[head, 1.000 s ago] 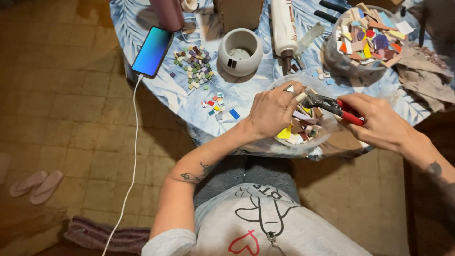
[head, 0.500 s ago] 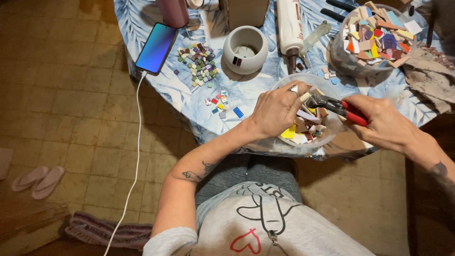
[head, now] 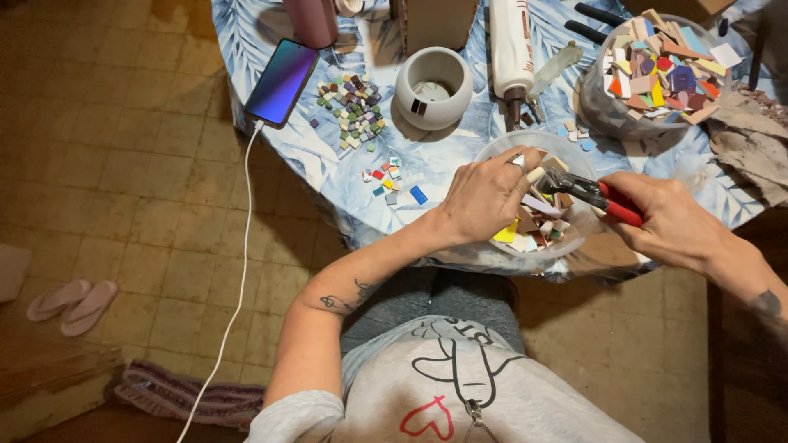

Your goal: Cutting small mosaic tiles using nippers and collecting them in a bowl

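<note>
- Pale tile shard point(head: 535, 174), over the clear plastic bowl point(head: 501, 152) at the table's near edge, pinched in left hand point(head: 484, 197) fingers.
- Right hand point(head: 665, 217) clamps red-handled nippers point(head: 595, 195), seemingly biting it.
- Both forearms angle inward.

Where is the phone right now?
In the head view, the phone lies at the table's left edge, charging cable attached, beside the small tile pile.

A pair of red-handled metal tile nippers point(head: 593, 195) is lying almost level over a clear plastic bowl point(head: 574, 238), its dark jaws biting a small pale tile piece point(head: 536, 175). Coloured tile fragments point(head: 533, 226) are filling the bowl.
</note>
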